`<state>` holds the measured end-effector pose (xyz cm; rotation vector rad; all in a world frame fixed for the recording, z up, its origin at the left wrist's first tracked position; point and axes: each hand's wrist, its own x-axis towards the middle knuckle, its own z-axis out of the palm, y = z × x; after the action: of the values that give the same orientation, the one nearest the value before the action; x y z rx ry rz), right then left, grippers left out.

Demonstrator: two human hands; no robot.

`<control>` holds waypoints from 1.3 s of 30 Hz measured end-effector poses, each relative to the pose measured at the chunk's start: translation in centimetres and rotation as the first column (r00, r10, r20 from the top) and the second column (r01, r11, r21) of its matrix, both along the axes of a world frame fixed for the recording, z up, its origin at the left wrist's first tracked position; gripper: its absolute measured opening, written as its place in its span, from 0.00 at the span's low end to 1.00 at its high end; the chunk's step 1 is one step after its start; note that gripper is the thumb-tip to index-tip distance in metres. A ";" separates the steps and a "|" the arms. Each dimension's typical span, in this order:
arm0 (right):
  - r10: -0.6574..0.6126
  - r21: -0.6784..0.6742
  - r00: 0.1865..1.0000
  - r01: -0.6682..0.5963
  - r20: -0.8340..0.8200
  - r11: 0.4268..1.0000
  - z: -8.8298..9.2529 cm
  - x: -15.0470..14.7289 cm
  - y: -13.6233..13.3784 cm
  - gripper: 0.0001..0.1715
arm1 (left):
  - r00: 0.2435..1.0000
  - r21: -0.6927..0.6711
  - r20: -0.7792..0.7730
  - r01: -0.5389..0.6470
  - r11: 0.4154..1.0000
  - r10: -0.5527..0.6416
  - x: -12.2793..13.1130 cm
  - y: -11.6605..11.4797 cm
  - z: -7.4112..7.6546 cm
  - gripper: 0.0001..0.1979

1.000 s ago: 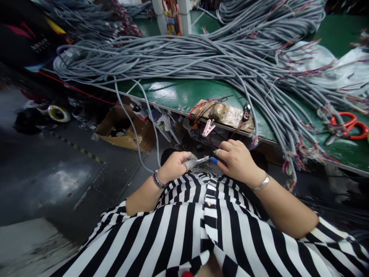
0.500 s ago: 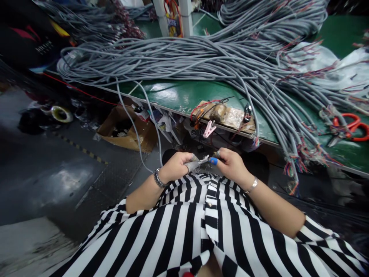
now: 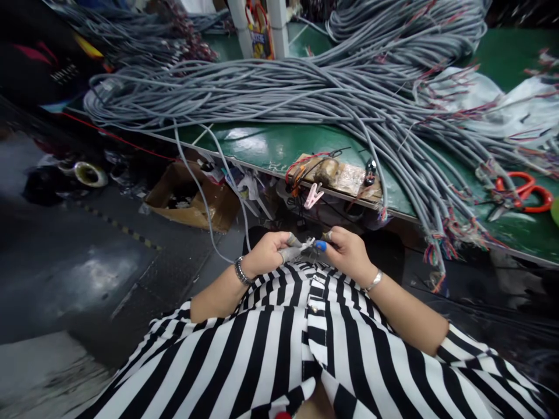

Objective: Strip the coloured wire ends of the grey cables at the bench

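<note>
My left hand (image 3: pixel 268 252), its fingertips wrapped in grey tape, pinches the end of a grey cable close to my lap. Whitish frayed strands (image 3: pixel 308 242) stick out past its thumb and finger. Opposite it, my right hand (image 3: pixel 347 249) has thumb and forefinger pressed together at those strands, with blue tape on the thumb; the strands between its fingertips are too fine to make out singly. A loop of grey cable (image 3: pixel 198 186) hangs from the bench edge down to my left side.
Long grey cables (image 3: pixel 262 96) lie bundled across the green bench (image 3: pixel 248 142), their coloured wire ends fanned out at right. Red-handled scissors (image 3: pixel 522 192) lie near those ends. A wooden block with a pink clip (image 3: pixel 313 196) sits on the bench edge. A cardboard box (image 3: pixel 192 198) stands below.
The view has shifted slightly. My right hand has moved a little closer to my left, and both hands keep their pinch at the cable end.
</note>
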<state>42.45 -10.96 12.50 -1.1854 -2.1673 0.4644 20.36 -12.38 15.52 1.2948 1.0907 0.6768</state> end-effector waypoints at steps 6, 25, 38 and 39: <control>0.133 0.127 0.987 -0.144 0.094 0.981 1.6 0.7 -0.8 0.19 | 0.998 0.048 -0.050 -0.040 0.998 0.043 0.2 0.2 0.3 0.11; -0.012 0.097 0.996 0.004 0.083 0.995 2.7 2.0 -0.2 0.20 | 0.997 0.006 -0.017 -0.072 0.997 0.072 0.9 0.9 2.2 0.14; -0.416 -0.349 0.798 0.275 -0.436 0.896 0.9 1.3 1.7 0.22 | 0.991 0.017 -0.052 0.127 0.992 -0.126 1.8 0.1 2.2 0.13; -0.403 -0.331 0.801 0.271 -0.443 0.904 1.1 1.6 1.7 0.21 | 0.995 0.012 -0.054 0.090 0.996 -0.090 1.6 0.1 2.1 0.13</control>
<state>44.03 -9.22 13.55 -1.3729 -1.4367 0.8063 21.96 -12.24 17.58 1.3724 1.0654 0.5863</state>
